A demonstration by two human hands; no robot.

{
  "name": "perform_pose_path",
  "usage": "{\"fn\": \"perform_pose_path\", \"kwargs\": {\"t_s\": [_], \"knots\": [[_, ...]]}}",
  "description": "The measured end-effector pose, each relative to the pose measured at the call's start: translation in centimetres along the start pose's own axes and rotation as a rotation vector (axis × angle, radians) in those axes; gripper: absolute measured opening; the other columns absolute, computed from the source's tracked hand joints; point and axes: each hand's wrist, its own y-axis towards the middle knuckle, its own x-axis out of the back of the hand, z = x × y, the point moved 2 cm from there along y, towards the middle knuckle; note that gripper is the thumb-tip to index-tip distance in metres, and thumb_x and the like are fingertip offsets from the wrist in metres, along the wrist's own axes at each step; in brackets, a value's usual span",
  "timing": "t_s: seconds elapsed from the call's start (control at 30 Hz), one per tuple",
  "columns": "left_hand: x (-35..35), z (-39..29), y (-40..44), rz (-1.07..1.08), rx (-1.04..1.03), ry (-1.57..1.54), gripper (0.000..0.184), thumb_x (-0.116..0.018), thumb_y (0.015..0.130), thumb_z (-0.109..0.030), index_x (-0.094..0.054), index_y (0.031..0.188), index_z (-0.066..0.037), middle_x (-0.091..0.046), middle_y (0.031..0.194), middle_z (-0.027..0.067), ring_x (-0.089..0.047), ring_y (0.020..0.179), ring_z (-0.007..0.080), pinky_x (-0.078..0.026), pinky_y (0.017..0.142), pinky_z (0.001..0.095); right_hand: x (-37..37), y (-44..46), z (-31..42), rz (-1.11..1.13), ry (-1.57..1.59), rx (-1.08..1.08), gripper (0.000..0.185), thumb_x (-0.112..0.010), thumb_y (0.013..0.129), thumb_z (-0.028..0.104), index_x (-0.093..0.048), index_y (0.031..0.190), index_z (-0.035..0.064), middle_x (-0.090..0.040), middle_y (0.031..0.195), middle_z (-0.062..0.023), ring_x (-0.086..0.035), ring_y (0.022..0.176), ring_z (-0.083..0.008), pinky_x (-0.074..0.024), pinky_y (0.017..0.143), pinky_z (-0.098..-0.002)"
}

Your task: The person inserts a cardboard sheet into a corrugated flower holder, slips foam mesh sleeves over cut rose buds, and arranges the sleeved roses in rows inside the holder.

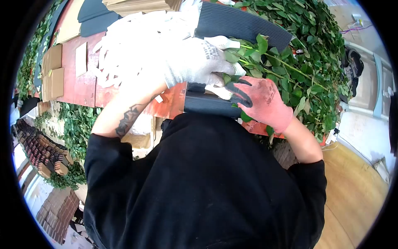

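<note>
My left hand (199,62), in a white knitted glove, has its fingers closed around a white-sleeved flower head beside the black corrugated sheet. My right hand (263,101), in a pink glove with dark fingertips, is closed at another white-wrapped head (219,92) just below the left fingers; its exact hold is partly hidden. Green leafy stems (286,66) run from the wrapped heads toward the right. Black corrugated sheets (238,23) lie above and below the hands. One more white-sleeved head (222,42) rests above my left fingers.
A pile of white mesh sleeves (128,50) covers the red table (78,93) on the left. Cardboard pieces (52,76) and dark sheets (97,18) lie beyond it. Dense foliage (319,37) hangs at the right. A pale blue metal frame (378,83) stands farther right.
</note>
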Motion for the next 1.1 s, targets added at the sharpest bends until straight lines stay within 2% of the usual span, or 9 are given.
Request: {"fn": "perform_pose_path", "kwargs": {"t_s": [0.03, 0.13, 0.27, 0.3, 0.43, 0.53, 0.7, 0.8, 1.1], "knots": [[0.0, -0.1, 0.2, -0.065, -0.023, 0.026, 0.029, -0.063, 0.078, -0.032, -0.065, 0.106, -0.021, -0.066, 0.088, 0.0038, -0.064, 0.082, 0.0254, -0.052, 0.073, 0.0385, -0.2, 0.6, -0.1, 0.116, 0.116, -0.019, 0.042, -0.075, 0.065, 0.014, -0.064, 0.106, 0.0111, -0.061, 0.107, -0.0101, -0.061, 0.089, -0.0292, -0.0498, 0.077, -0.0377], [-0.2, -1.2, 0.7, -0.186, -0.020, 0.055, 0.028, -0.061, 0.081, -0.033, -0.065, 0.106, -0.023, -0.066, 0.083, 0.0050, -0.065, 0.080, 0.0252, -0.052, 0.071, 0.0383, 0.2, 1.0, 0.6, 0.046, 0.094, 0.111, 0.040, -0.074, 0.066, 0.013, -0.064, 0.104, 0.0104, -0.062, 0.104, -0.0112, -0.063, 0.084, -0.0285, -0.0512, 0.074, -0.0365], [-1.5, -0.8, 0.5, -0.174, 0.176, 0.051, 0.025, -0.061, 0.082, -0.034, -0.066, 0.102, -0.021, -0.067, 0.084, 0.0063, -0.066, 0.077, 0.0259, -0.052, 0.066, 0.0395, 1.4, -1.3, -1.3, 0.050, 0.092, -0.208, 0.029, -0.067, 0.077, 0.024, -0.065, 0.104, 0.0157, -0.062, 0.101, -0.0093, -0.062, 0.095, -0.0259, -0.0489, 0.083, -0.0364], [-1.8, -0.7, 0.4, -0.199, 0.184, 0.031, 0.024, -0.062, 0.082, -0.034, -0.066, 0.101, -0.020, -0.067, 0.083, 0.0073, -0.066, 0.076, 0.0262, -0.052, 0.065, 0.0402, 2.4, -1.2, -1.2, -0.032, -0.028, -0.057, 0.026, -0.066, 0.078, 0.026, -0.065, 0.102, 0.0165, -0.064, 0.096, -0.0069, -0.063, 0.092, -0.0251, -0.0497, 0.080, -0.0372], [-1.7, -0.9, 0.6, -0.230, 0.240, -0.012, 0.023, -0.061, 0.082, -0.033, -0.066, 0.098, -0.016, -0.065, 0.079, 0.0098, -0.065, 0.077, 0.0274, -0.051, 0.066, 0.0412, 0.5, -0.4, -0.4, 0.179, -0.119, -0.158, 0.022, -0.065, 0.078, 0.029, -0.063, 0.096, 0.0159, -0.062, 0.089, -0.0043, -0.062, 0.088, -0.0240, -0.0497, 0.078, -0.0386], [-1.7, -1.1, 0.0, -0.270, 0.261, -0.064, 0.022, -0.060, 0.082, -0.031, -0.065, 0.095, -0.014, -0.064, 0.079, 0.0104, -0.065, 0.077, 0.0281, -0.050, 0.068, 0.0404, -1.1, 0.4, -0.7, 0.015, -0.163, -0.027, 0.023, -0.065, 0.076, 0.027, -0.062, 0.096, 0.0161, -0.062, 0.087, -0.0045, -0.063, 0.085, -0.0248, -0.0505, 0.074, -0.0386], [-0.1, -1.3, -4.4, -0.492, 0.408, -0.160, 0.022, -0.069, 0.078, -0.022, -0.070, 0.097, -0.011, -0.065, 0.083, 0.0080, -0.064, 0.080, 0.0237, -0.050, 0.071, 0.0333, -0.8, 0.9, -1.1, 0.166, -0.051, -0.135, 0.027, -0.064, 0.076, 0.030, -0.064, 0.100, 0.0174, -0.063, 0.103, -0.0072, -0.062, 0.093, -0.0250, -0.0497, 0.077, -0.0400], [0.8, -2.2, -4.3, -0.381, 0.205, -0.101, 0.026, -0.068, 0.078, -0.023, -0.069, 0.101, -0.011, -0.065, 0.089, 0.0075, -0.064, 0.082, 0.0231, -0.050, 0.072, 0.0332, -1.9, 0.7, -1.6, 0.167, -0.145, -0.124, 0.030, -0.065, 0.077, 0.031, -0.064, 0.104, 0.0179, -0.062, 0.108, -0.0075, -0.060, 0.098, -0.0241, -0.0480, 0.080, -0.0412], [-2.0, -0.4, -2.3, -0.173, 0.233, -0.033, 0.027, -0.066, 0.081, -0.028, -0.067, 0.098, -0.008, -0.065, 0.093, 0.0096, -0.064, 0.083, 0.0262, -0.050, 0.073, 0.0349, -2.7, 0.8, -1.5, -0.040, -0.194, 0.143, 0.033, -0.067, 0.076, 0.031, -0.063, 0.107, 0.0187, -0.060, 0.111, -0.0052, -0.058, 0.098, -0.0221, -0.0433, 0.084, -0.0382]]}}
